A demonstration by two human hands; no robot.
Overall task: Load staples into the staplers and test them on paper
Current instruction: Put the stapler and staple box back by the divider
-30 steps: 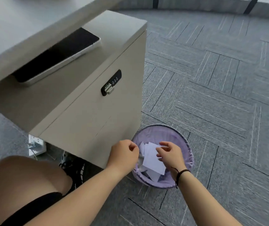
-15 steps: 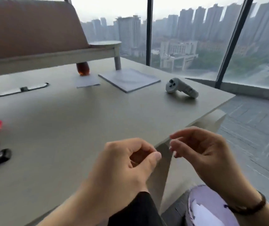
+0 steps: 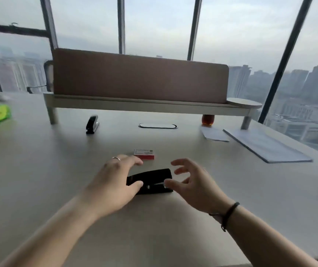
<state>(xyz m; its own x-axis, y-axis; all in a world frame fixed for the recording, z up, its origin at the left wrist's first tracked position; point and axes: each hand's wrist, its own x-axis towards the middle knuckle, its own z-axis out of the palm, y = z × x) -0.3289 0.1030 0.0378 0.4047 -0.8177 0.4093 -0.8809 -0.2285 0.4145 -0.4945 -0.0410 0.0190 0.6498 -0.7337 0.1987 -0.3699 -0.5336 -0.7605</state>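
Having left the wastebasket, the empty left hand (image 3: 113, 182) and right hand (image 3: 194, 182) spread open around the black stapler (image 3: 150, 181) on the desk (image 3: 38, 170), probably for loading.

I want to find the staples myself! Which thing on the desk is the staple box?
Look at the long brown divider across the back of the desk, then come toward the two hands. Just past the left hand lies the staple box. It is small, flat and red with a white top, unlike the black stapler nearby.
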